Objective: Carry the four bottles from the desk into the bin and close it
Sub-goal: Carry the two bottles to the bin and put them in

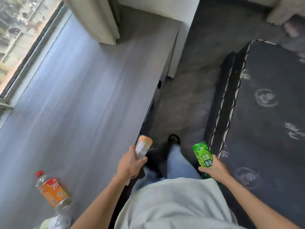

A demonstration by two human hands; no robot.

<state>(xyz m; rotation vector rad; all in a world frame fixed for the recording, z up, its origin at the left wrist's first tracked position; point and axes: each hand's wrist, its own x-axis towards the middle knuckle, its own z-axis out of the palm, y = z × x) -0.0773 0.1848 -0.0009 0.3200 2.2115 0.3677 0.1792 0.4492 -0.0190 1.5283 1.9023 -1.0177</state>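
My left hand grips a clear bottle with an orange and white label, held past the desk's right edge, above the floor. A green-labelled bottle is in my right hand, close to the bed's edge. On the grey desk at the lower left lies a clear bottle with a red cap and orange label. Just below it, at the frame's bottom edge, another clear bottle is partly cut off. No bin is in view.
A dark patterned bed fills the right side. Between desk and bed runs a narrow strip of dark grey floor, where my leg and shoe stand. A window lies beyond the desk at the upper left, with a curtain beside it.
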